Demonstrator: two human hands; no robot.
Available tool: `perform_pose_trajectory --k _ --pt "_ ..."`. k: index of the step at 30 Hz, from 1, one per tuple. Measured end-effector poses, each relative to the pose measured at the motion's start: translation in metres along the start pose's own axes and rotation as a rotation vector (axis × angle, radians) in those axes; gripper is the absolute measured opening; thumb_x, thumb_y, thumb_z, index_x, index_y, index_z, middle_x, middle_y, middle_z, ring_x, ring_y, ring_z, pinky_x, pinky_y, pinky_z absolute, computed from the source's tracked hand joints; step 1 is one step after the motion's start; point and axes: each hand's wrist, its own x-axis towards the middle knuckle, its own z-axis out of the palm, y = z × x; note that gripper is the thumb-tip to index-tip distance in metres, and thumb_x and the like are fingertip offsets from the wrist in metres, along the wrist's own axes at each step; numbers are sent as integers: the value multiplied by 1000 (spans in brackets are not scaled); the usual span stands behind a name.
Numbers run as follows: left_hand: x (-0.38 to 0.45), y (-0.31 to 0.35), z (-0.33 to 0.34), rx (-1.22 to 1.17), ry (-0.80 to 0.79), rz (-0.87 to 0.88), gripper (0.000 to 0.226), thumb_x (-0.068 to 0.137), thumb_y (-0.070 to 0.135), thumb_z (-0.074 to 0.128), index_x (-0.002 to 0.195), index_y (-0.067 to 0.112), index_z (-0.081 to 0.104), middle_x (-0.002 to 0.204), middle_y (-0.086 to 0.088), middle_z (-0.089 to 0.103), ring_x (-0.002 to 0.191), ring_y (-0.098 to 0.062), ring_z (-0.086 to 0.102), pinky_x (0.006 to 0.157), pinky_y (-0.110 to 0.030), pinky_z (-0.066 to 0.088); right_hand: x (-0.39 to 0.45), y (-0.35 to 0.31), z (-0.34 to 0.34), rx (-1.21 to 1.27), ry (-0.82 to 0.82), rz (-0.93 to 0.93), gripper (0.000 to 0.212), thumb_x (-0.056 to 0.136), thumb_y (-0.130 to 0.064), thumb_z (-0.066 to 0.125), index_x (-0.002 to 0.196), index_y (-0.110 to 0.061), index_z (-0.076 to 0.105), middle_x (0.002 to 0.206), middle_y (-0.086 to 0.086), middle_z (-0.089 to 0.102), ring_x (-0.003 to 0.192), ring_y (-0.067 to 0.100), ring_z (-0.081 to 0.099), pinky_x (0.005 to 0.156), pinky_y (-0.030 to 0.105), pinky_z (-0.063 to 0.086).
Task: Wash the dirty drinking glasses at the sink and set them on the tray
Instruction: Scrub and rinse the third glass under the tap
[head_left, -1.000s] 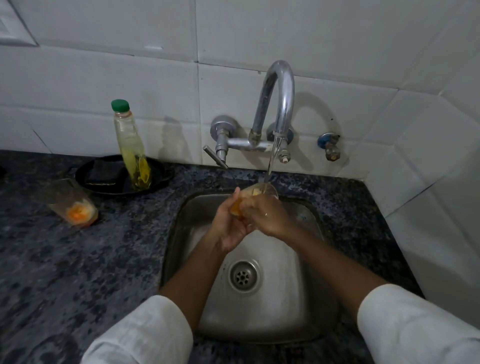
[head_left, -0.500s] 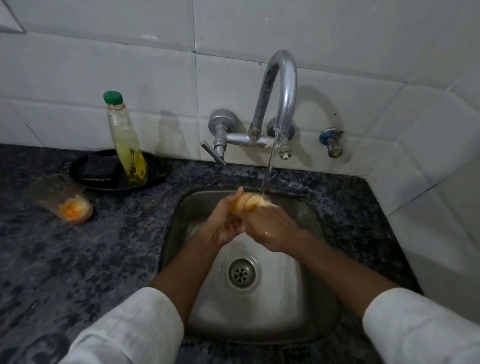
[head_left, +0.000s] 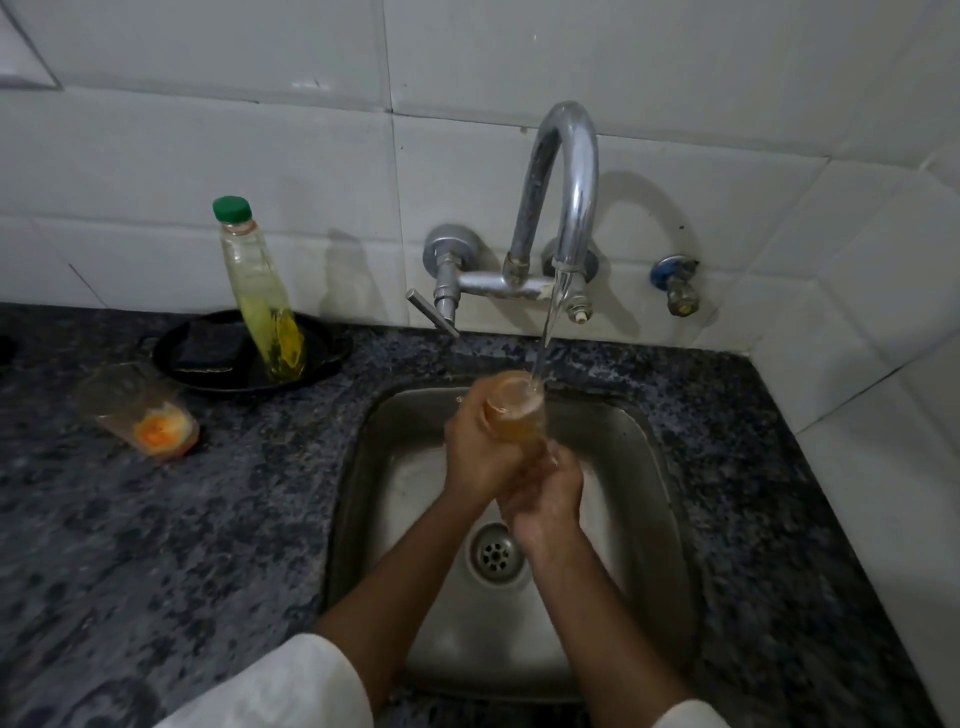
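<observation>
Both hands hold one drinking glass (head_left: 515, 410) upright over the steel sink (head_left: 654, 467), under the tap's running stream. It holds orange-tinted water. My left hand (head_left: 480, 452) grips its side from the left. My right hand (head_left: 550, 499) wraps round its base from below. A second dirty glass (head_left: 140, 410) with orange residue at the bottom stands on the counter at the left. No tray for clean glasses is in view.
The curved chrome tap (head_left: 563, 197) juts from the tiled wall, water running. A soap bottle (head_left: 260, 291) with a green cap stands in a black dish (head_left: 322, 358) with a dark sponge (head_left: 208, 345). A dark speckled counter (head_left: 182, 519) surrounds the sink; the tiled wall closes the right side.
The glass has been turned mouth-up under the stream, and my right hand has slid from over its top down to its base. My left hand keeps its grip.
</observation>
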Motion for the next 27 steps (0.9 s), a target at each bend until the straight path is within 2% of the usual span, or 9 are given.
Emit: perform_pose_trajectory --k 5,8,10,13,15,17,20,24,27 --pt "-1 -1 -2 88 -52 196 63 57 8 91 105 34 60 90 20 67 86 12 64 74 -10 51 10 8 -1 48 20 22 26 88 -32 45 82 -16 65 76 5 65 72 19 63 63 26 55" --pt "9 5 -8 74 -58 115 74 63 13 90 125 28 51 100 18 63 90 3 66 73 -12 52 4 2 2 -66 9 -73 22 90 -30 51 79 -18 65 70 1 66 64 14 61 57 24 49" --pt "19 7 -9 -16 -51 -86 81 74 23 85 139 32 37 108 12 59 94 -9 65 71 -25 56 -5 -4 1 -240 -105 -229 17 89 -29 57 93 -20 71 87 0 74 77 15 69 61 26 48" --pt "38 0 -15 -378 -220 -556 67 83 53 70 137 19 50 116 -10 69 101 -26 69 76 -39 58 -3 -17 -2 -1129 -345 -785 20 88 -20 54 104 -21 66 101 -2 73 92 16 68 68 31 51" --pt "35 -7 -20 -490 -424 -650 68 89 62 55 129 8 63 119 -18 70 110 -31 65 93 -45 52 6 -28 1 -1829 -375 -1018 29 84 -22 45 105 -25 65 101 -3 71 91 15 65 71 35 54" --pt "25 -15 -17 -671 -399 -593 56 96 50 47 120 5 69 122 -22 67 110 -32 63 98 -45 48 8 -34 15 -1738 -276 -941 25 87 -28 46 95 -21 69 94 1 73 85 19 68 73 41 57" --pt "19 -19 -9 -919 -360 -506 42 101 30 44 103 2 75 107 -20 71 92 -25 67 72 -32 57 -5 -40 31 -1305 -275 -724 16 93 -15 54 90 -16 70 88 8 73 76 19 68 61 30 55" --pt "36 -11 -12 -762 -257 -634 51 92 41 64 123 0 64 120 -22 65 105 -29 61 88 -36 56 -8 -70 25 -2286 -621 -976 24 92 -13 50 112 -20 62 101 9 68 88 25 64 70 37 54" --pt "29 -10 -9 -776 -261 -633 53 92 44 61 126 3 63 123 -19 65 113 -29 61 104 -39 46 -6 -72 42 -2152 -527 -922 21 94 -19 50 93 -10 69 93 12 70 85 28 66 74 40 54"
